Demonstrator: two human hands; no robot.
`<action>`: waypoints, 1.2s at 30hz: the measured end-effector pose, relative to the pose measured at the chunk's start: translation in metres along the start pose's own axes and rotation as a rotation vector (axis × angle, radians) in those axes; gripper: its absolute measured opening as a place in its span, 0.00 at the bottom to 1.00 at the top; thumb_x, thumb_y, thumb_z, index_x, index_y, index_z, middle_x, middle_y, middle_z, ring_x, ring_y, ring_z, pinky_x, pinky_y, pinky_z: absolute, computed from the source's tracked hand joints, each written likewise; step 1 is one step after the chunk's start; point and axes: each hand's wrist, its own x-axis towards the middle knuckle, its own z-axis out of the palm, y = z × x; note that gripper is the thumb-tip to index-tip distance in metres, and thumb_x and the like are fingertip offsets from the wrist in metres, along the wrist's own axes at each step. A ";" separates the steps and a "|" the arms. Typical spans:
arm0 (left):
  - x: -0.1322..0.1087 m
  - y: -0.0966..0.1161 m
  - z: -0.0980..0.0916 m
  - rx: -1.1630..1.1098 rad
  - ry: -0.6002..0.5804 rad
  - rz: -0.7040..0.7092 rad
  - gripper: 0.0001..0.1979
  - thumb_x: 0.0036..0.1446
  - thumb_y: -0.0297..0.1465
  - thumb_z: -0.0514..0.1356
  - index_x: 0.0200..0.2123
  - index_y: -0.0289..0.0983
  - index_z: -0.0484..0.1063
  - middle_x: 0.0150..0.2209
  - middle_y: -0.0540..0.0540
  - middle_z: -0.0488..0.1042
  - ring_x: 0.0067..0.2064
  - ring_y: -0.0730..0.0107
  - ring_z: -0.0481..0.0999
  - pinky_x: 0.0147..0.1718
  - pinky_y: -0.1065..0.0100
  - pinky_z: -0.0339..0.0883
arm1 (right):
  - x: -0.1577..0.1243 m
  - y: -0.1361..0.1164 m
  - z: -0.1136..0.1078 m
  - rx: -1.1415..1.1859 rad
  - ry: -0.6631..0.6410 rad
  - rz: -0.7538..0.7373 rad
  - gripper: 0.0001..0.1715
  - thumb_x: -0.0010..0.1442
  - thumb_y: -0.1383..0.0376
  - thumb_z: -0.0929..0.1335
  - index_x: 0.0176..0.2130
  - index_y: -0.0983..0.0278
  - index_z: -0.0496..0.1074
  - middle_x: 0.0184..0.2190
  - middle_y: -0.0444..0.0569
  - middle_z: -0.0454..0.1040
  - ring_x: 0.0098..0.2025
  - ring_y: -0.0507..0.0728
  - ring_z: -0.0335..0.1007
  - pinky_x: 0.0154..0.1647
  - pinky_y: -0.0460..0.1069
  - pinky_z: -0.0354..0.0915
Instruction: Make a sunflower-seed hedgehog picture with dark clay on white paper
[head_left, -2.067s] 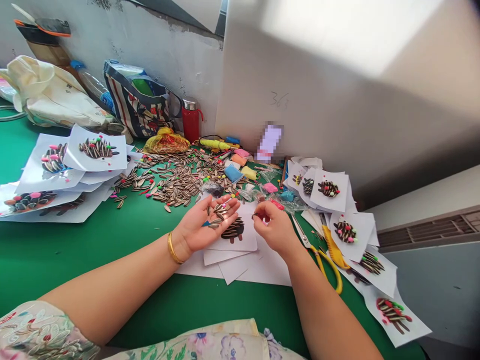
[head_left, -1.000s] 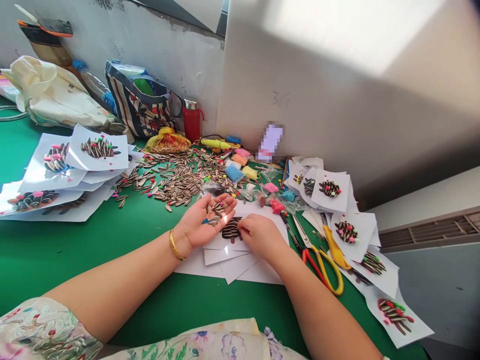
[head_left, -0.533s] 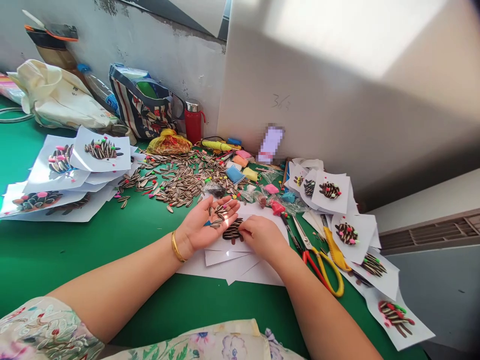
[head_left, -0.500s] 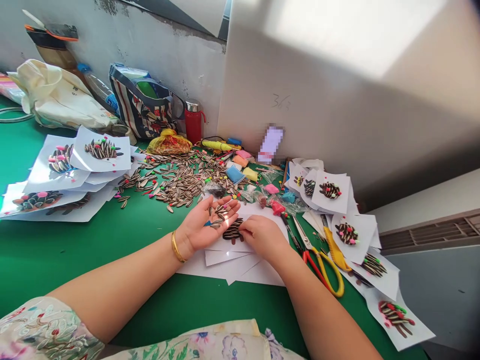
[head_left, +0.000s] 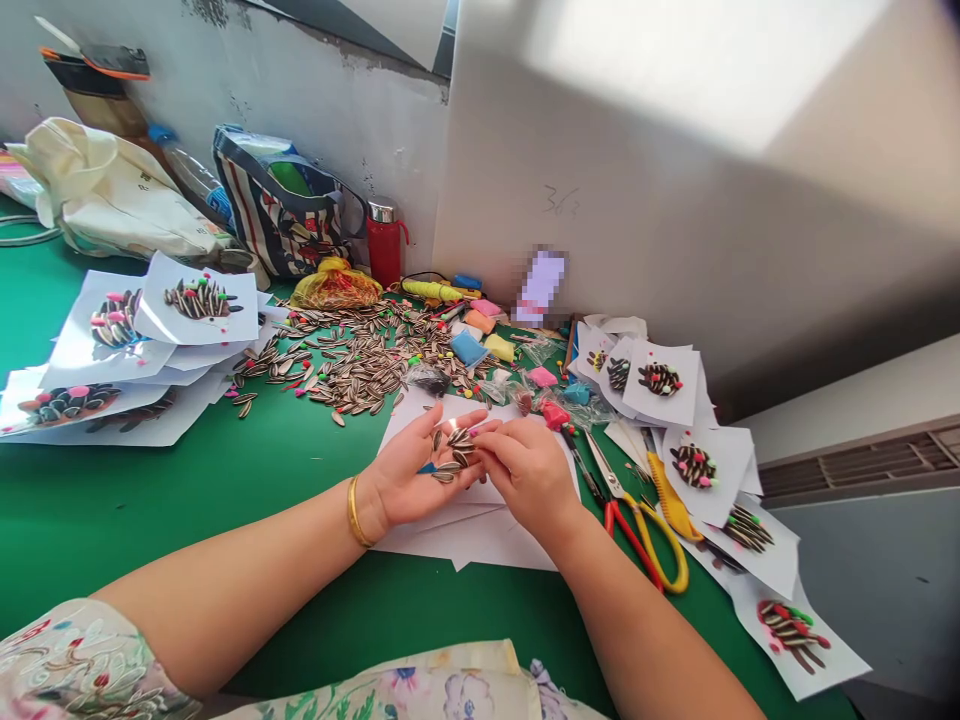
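Note:
My left hand [head_left: 412,465] is palm up, slightly cupped, with several striped sunflower seeds [head_left: 454,462] lying on the palm and fingers. A bit of blue shows among them. My right hand [head_left: 529,470] meets it from the right, thumb and forefinger pinched at the edge of a seed over the left fingers. Below both hands lie white paper sheets [head_left: 480,535], the top one mostly covered. The seed figure on that sheet is now almost wholly hidden by my left hand.
Behind the hands spreads a heap of sunflower seeds [head_left: 367,360] with coloured clay packets [head_left: 469,348]. Scissors [head_left: 637,520] and a yellow-handled tool [head_left: 671,500] lie right. Cards with seed figures are stacked left [head_left: 199,335] and right [head_left: 664,405]. A red flask [head_left: 385,250] stands at the back.
My left hand has shifted right and slightly down, over the seed figure. My right hand has left the figure and lifted to the seeds in my left palm.

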 end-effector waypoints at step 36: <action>-0.002 -0.007 0.000 0.004 -0.024 -0.054 0.14 0.68 0.30 0.51 0.44 0.29 0.74 0.42 0.35 0.80 0.47 0.59 0.80 0.57 0.55 0.66 | -0.003 0.003 -0.005 0.090 0.133 0.159 0.11 0.66 0.67 0.64 0.42 0.58 0.76 0.39 0.50 0.76 0.43 0.58 0.71 0.47 0.55 0.67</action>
